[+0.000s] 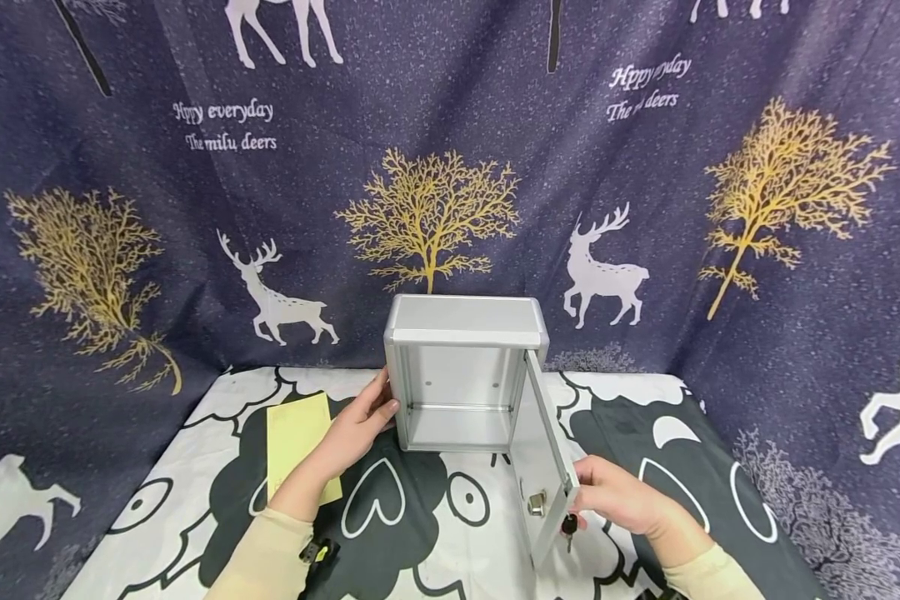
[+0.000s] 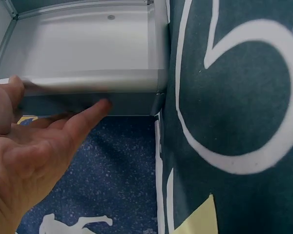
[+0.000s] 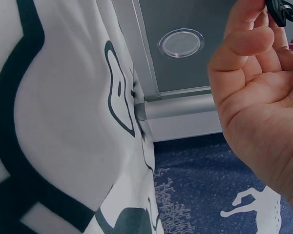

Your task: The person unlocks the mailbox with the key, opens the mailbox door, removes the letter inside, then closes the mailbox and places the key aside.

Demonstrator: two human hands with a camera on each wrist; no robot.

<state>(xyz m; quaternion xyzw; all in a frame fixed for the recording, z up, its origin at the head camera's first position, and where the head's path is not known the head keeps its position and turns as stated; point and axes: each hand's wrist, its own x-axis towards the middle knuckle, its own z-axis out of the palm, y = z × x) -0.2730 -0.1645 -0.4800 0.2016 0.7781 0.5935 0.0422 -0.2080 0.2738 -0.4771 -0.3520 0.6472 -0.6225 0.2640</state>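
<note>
The fingers of your left hand (image 1: 356, 429) lie fairly straight against the left side of the box (image 1: 465, 321). Those of your right hand (image 1: 626, 500) curl at the free edge of its open door (image 1: 534, 450), beside the hanging key (image 1: 569, 524); you cannot tell what they pinch. The box stands upright on the patterned cloth (image 1: 480, 550), yellow paper (image 1: 292, 433) near your left forearm, before the deer-print curtain (image 1: 450, 92).
</note>
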